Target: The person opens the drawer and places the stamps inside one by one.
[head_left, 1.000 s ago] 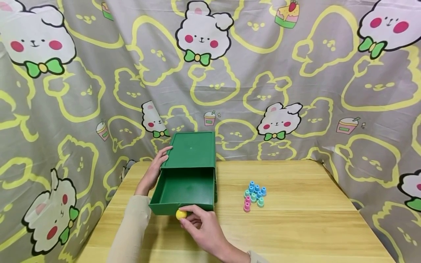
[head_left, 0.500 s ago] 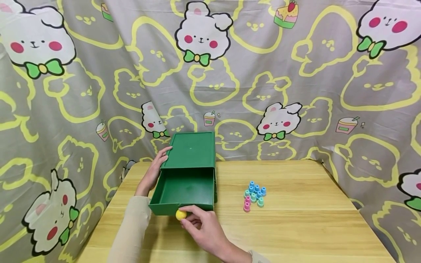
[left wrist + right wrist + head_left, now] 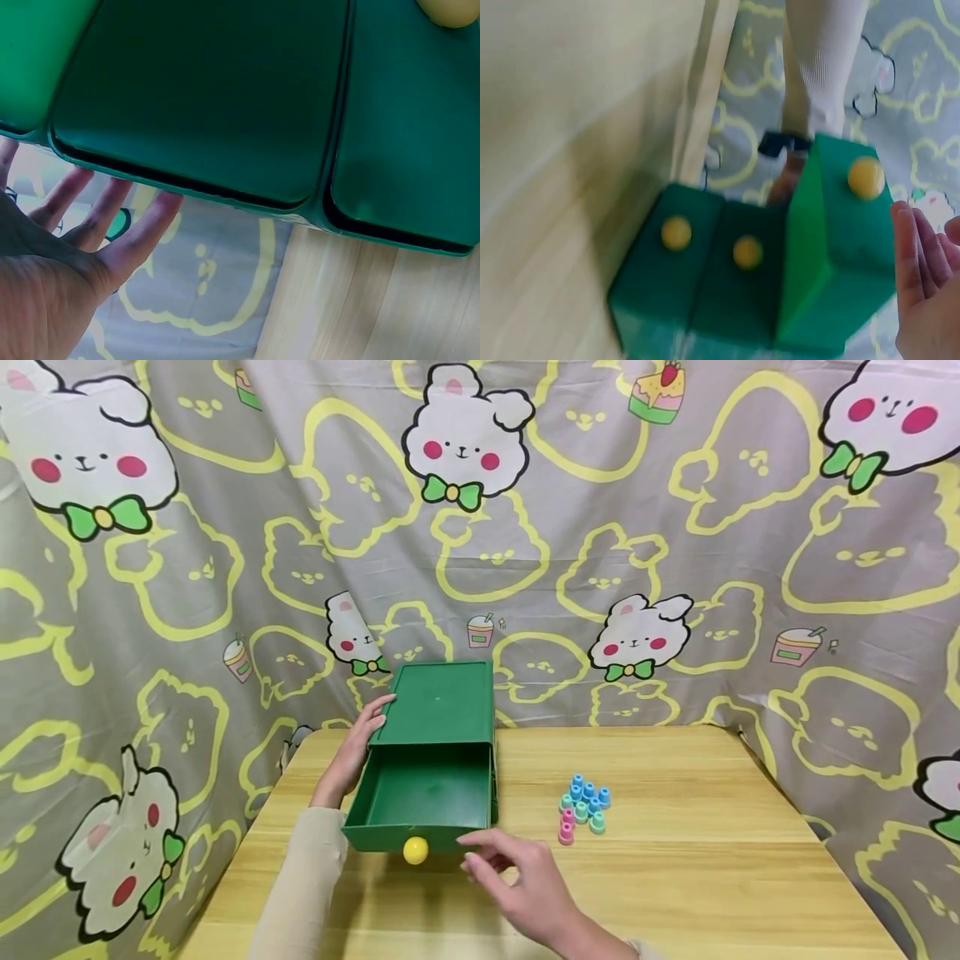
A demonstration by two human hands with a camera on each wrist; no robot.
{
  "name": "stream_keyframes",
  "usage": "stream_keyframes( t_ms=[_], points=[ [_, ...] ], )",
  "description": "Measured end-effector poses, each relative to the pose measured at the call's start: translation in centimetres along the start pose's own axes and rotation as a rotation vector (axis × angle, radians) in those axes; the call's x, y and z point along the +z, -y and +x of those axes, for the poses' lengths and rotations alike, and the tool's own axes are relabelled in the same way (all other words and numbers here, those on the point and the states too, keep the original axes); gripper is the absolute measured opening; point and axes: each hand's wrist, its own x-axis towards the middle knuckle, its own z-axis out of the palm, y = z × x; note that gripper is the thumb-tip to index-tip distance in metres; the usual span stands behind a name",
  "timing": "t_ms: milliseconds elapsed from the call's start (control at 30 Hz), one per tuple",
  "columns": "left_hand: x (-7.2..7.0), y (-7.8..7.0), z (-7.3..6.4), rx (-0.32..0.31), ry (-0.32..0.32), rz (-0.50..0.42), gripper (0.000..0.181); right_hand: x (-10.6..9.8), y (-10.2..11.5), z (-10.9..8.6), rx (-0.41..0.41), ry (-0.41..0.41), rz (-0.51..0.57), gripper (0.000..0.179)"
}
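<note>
A green drawer cabinet (image 3: pixel 442 702) stands on the wooden table, its top drawer (image 3: pixel 427 789) pulled out and showing a bare green inside. On the drawer's front sits a round yellow knob (image 3: pixel 416 851). My left hand (image 3: pixel 356 747) rests against the cabinet's left side; in the left wrist view its straight fingers (image 3: pixel 139 236) touch the side edge. To the right of the knob, apart from it, my right hand (image 3: pixel 525 881) hovers with loosely bent fingers holding nothing. The right wrist view shows this hand (image 3: pixel 922 277) beside the top drawer's yellow knob (image 3: pixel 866 178).
Several small blue, mint and pink cup-shaped pegs (image 3: pixel 581 806) stand in a cluster on the table (image 3: pixel 675 877), right of the cabinet. Two lower drawers have yellow knobs too, one on the middle drawer (image 3: pixel 720 300). A patterned curtain (image 3: pixel 555 568) hangs behind and at both sides.
My right hand has let go of the yellow knob and moved right, away from it. The drawer stays pulled out, and my left hand keeps its place on the cabinet.
</note>
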Motion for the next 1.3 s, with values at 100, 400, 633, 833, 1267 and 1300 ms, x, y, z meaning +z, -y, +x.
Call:
stream_keyframes(
  t_ms=[100, 400, 633, 833, 1267, 1300],
  points=[
    [0.0, 0.0, 0.0, -0.003, 0.001, 0.001, 0.055, -1.8, -0.5, -0.1, -0.020, -0.069, -0.055, 0.019],
    [0.0, -0.1, 0.0, 0.000, 0.001, -0.010, 0.055, -6.6, -4.4, -0.3, 0.244, -0.182, -0.160, 0.016],
    [0.1, -0.1, 0.0, 0.001, 0.005, -0.007, 0.055, -8.7, -8.5, -1.2, 0.474, -0.169, -0.160, 0.018],
    [0.0, -0.1, 0.0, 0.001, -0.002, -0.010, 0.054, -9.3, -11.0, -2.2, 0.546, -0.105, -0.266, 0.028],
    [0.2, -0.1, 0.0, 0.002, -0.006, -0.004, 0.054, -8.9, -13.5, -3.4, 0.625, -0.013, -0.348, 0.035],
    [0.2, -0.1, 0.0, 0.000, -0.009, -0.004, 0.054, -8.9, -13.5, -3.4, 0.620, -0.008, -0.351, 0.034]
  ],
)
